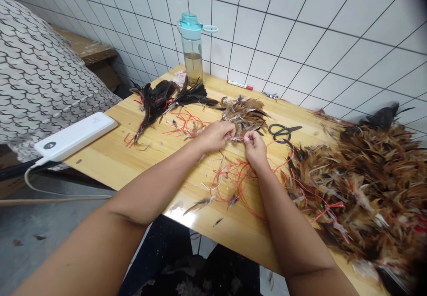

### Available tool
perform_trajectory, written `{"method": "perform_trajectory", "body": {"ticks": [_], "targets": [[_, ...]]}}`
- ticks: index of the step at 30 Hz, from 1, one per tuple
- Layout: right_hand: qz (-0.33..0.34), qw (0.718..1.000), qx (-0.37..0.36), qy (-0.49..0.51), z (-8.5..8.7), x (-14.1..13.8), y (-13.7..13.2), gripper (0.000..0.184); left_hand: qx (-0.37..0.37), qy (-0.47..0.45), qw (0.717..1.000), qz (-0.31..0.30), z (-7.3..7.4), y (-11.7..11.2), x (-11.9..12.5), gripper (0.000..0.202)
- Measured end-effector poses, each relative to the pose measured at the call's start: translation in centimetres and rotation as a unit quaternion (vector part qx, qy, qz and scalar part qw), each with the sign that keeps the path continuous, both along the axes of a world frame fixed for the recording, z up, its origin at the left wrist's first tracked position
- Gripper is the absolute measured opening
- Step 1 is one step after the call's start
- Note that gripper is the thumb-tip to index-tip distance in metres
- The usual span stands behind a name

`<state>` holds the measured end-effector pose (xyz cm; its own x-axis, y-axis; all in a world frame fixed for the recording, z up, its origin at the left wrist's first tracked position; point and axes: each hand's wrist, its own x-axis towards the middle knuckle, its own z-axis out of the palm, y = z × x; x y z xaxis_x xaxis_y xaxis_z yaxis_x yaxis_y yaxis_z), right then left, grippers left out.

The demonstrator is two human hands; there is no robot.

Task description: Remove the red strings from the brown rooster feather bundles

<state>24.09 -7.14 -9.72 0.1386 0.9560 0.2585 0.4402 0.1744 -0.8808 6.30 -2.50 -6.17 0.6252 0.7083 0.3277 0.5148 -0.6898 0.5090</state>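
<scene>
A bunch of brown feathers [246, 111] lies on the wooden table [133, 167], its quill ends toward me. My left hand [218, 135] is closed at the near left side of the bunch; whatever its fingers grip is hidden. At the near right side, my right hand [255, 148] pinches a red string [238, 139] between thumb and fingertips. Loose red strings [230, 176] lie tangled on the table below and beside my hands. Black-handled scissors [282, 132] rest just right of the feather bunch.
A big heap of brown feathers [370, 176] covers the table's right side. Black feather bunches [160, 100] lie at the back left, beside a water bottle [192, 51]. A red marker [239, 84] lies near the tiled wall. A cabled white power bank [76, 135] sits at the left edge.
</scene>
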Motion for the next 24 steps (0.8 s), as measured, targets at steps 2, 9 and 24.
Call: {"method": "perform_trajectory", "body": {"ticks": [2,9,24], "targets": [[0.013,0.999,0.006,-0.041,0.0,0.1,-0.1,0.005,0.005,0.005,1.0,0.008,-0.1,0.0,0.0,0.022],[0.033,0.99,-0.012,-0.134,0.0,-0.4,-0.4,0.013,0.007,-0.035,0.999,0.028,-0.2,0.2,-0.1,0.017],[0.061,0.88,-0.136,-0.451,2.8,-1.6,-1.6,0.03,0.013,-0.015,1.0,0.022,-0.1,0.1,0.1,0.022]]}}
